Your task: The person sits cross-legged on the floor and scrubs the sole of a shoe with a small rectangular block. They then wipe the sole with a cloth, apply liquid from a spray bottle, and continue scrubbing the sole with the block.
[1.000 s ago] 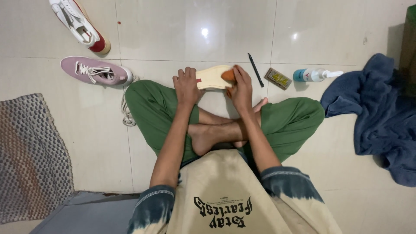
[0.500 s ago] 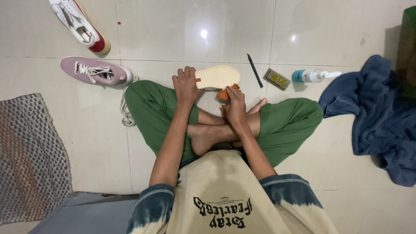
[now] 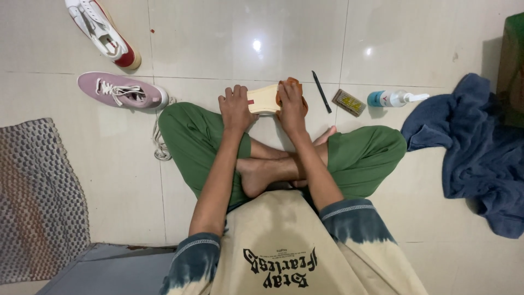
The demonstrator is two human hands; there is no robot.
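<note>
Left hand [image 3: 236, 106] pins cream insole [image 3: 263, 99]; right hand [image 3: 290, 104] presses orange cloth [image 3: 293, 83].

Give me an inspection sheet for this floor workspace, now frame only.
Surface: glossy tiled floor, person sits cross-legged on it.
Job's things: cream insole; orange cloth pressed on it.
Clutter: pink shoe, white and red shoe, loose lace, black pen, small flat packet, spray bottle, blue towel.
Grip: left hand pins the insole; right hand on the cloth.
Cables: nothing seen.
Surroundings: woven mat at left, green thing at right edge.
</note>
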